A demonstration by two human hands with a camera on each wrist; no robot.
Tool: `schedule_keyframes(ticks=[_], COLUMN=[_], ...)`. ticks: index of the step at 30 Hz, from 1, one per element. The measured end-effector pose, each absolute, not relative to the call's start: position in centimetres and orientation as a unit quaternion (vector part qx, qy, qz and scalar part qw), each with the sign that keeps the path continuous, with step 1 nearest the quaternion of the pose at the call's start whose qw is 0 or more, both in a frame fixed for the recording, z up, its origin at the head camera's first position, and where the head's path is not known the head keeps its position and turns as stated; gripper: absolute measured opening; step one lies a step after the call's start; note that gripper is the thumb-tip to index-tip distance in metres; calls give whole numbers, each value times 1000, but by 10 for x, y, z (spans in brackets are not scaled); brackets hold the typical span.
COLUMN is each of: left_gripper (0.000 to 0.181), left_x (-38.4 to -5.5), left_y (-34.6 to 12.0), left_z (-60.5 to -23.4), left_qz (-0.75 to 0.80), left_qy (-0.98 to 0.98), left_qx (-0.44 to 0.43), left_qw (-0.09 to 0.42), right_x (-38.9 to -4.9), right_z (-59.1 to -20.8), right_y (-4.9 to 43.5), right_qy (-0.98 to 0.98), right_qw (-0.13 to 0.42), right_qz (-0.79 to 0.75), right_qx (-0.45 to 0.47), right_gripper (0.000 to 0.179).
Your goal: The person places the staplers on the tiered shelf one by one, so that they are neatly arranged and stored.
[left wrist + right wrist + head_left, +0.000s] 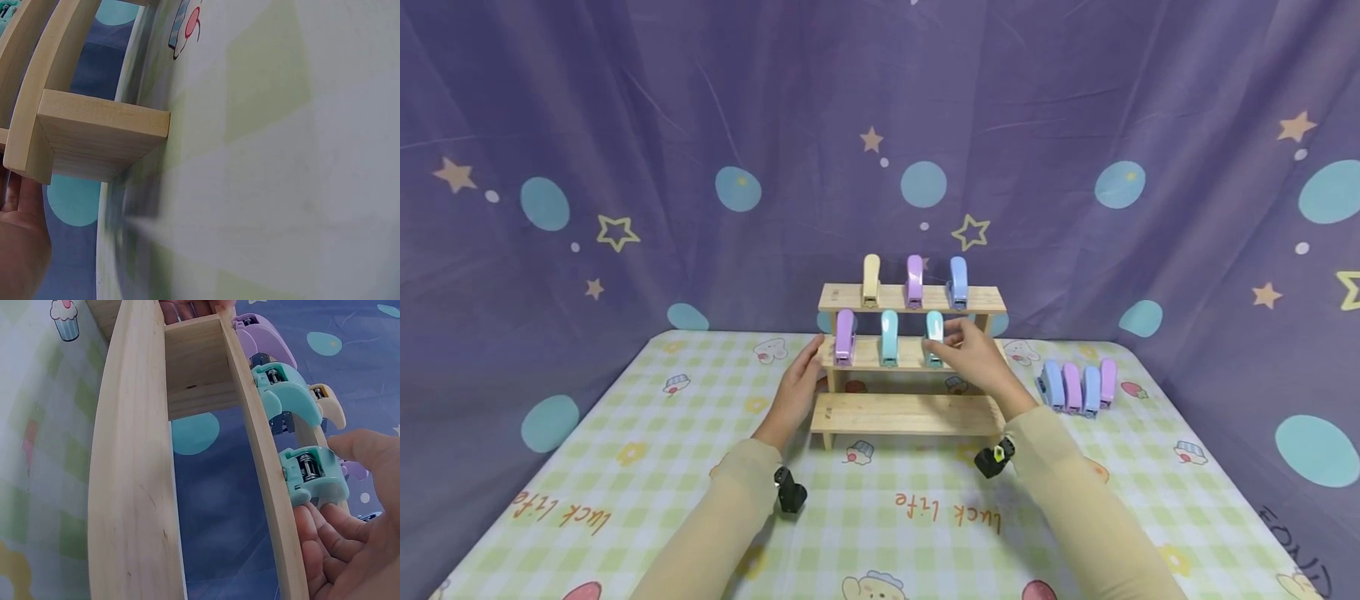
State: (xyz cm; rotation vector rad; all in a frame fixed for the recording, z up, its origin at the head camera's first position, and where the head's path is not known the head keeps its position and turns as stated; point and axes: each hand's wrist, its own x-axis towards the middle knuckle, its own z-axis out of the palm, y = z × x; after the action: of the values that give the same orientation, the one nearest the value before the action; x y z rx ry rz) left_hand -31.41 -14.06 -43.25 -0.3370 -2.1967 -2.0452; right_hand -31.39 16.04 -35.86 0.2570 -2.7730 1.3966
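A three-tier wooden display rack [880, 414] stands on the table. My right hand [973, 360] pinches a teal stapler [934, 340] on the right part of the middle shelf, thumb on one side and fingers on the other, as the right wrist view also shows. To its left stand another teal stapler [889, 337] and a purple stapler [845, 337]. My left hand [793, 396] grips the left end of that shelf, its thumb at the upper edge and its fingers underneath. The top shelf carries a yellow stapler [871, 279], a purple stapler [914, 281] and a blue stapler [958, 282].
Right of the rack, several blue and purple staplers [1091, 390] stand in a row on the checked tablecloth [700, 467]. The lowest shelf is bare wood. A purple curtain [775, 108] with stars and dots hangs behind the table.
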Motion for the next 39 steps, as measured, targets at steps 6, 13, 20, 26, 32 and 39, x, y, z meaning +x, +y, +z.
schedule_keyframes(ticks=[6, 13, 20, 26, 32, 39], left_gripper=[49, 48, 48, 48, 49, 49], left_x=[-315, -315, -314, -313, -313, -314], left_y=[-140, -140, -140, -141, -142, -142], left_z=[-433, -434, -433, -433, -434, -434], left_qz=[-672, -672, -670, -674, -673, -668], left_qy=[-729, -731, -733, -729, -729, -733], left_qx=[-108, -103, -94, -100, -111, -113], left_qw=[67, 66, 64, 63, 62, 61], right_x=[-309, -303, -297, -291, -287, -283], right_z=[-357, -362, -364, -363, -366, -374], right_y=[166, 181, 200, 217, 240, 277], right_qy=[-884, -881, -876, -881, -890, -899], right_qw=[14, 29, 49, 52, 61, 70], right_qz=[457, 457, 460, 451, 436, 424], right_qx=[98, 120, 138, 131, 116, 88], right_gripper=[64, 60, 49, 47, 47, 51])
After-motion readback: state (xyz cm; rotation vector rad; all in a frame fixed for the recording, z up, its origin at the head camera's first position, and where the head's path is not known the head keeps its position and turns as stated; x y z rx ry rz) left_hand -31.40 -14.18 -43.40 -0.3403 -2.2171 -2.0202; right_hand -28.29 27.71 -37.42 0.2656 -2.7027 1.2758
